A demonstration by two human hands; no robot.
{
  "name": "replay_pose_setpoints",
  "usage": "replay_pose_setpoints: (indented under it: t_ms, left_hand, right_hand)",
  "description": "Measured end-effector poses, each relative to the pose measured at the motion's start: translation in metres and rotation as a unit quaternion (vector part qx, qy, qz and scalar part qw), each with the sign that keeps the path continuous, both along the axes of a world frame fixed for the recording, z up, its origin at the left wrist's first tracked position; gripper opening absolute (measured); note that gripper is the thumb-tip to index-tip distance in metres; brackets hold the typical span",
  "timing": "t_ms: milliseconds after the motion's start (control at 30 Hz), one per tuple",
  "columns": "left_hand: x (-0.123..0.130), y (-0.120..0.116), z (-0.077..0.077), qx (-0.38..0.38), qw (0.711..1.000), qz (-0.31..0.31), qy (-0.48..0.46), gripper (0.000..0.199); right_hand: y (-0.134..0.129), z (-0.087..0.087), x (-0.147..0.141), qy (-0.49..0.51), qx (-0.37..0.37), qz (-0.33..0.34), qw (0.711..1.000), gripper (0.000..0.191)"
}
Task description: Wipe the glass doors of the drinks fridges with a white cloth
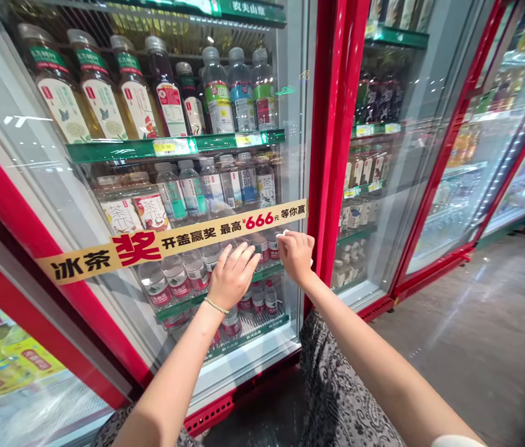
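Observation:
Both hands are raised in front of a closed glass cooler door with a red frame. My left hand, a thin band at its wrist, is at the glass just below a yellow banner strip, its fingers spread and holding nothing. To its right, my right hand is closed near the door's right edge, with a small bit of white material showing at its fingertips. Behind the glass, bottles of tea and water bottles stand on green-edged shelves.
More red-framed coolers run off to the right beside a grey floor. At the lower left, another cooler holds yellow packages. Patterned fabric covers my legs below.

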State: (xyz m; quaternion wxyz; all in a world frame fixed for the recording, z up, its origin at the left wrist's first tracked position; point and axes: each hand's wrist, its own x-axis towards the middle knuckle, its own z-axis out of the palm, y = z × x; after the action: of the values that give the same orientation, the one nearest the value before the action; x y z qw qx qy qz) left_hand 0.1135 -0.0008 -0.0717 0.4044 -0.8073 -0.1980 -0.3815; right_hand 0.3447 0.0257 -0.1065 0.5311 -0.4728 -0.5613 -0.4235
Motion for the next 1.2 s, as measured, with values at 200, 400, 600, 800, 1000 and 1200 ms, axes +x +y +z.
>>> replay_pose_setpoints:
  t_ms: [200, 400, 600, 800, 1000, 1200]
  left_hand:
    - [0.008, -0.002, -0.003, -0.007, 1.000, 0.007, 0.001, 0.043]
    - [0.019, -0.002, -0.007, -0.012, 1.000, 0.006, -0.004, 0.041]
    - [0.029, -0.001, -0.009, -0.024, 1.000, 0.001, 0.000, 0.044]
    - [0.032, 0.000, -0.012, -0.044, 0.999, -0.007, -0.001, 0.050]
    - [0.038, 0.001, -0.017, -0.047, 0.999, -0.005, -0.002, 0.047]
    - [0.043, 0.001, -0.023, -0.045, 0.999, 0.000, -0.012, 0.044]
  right_hand:
    - [0.001, -0.001, 0.006, 0.012, -0.006, -0.005, 1.000, 0.006]
    - [-0.004, 0.004, 0.019, 0.078, 0.004, -0.055, 0.995, 0.006]
    - [-0.007, 0.007, 0.026, 0.055, -0.013, -0.039, 0.998, 0.007]
    - [-0.006, 0.007, 0.036, 0.054, -0.030, -0.072, 0.995, 0.010]
    - [-0.007, 0.012, 0.045, 0.037, -0.003, -0.115, 0.993, 0.015]
    - [-0.008, 0.015, 0.057, 0.006, -0.037, -0.101, 0.994, 0.012]
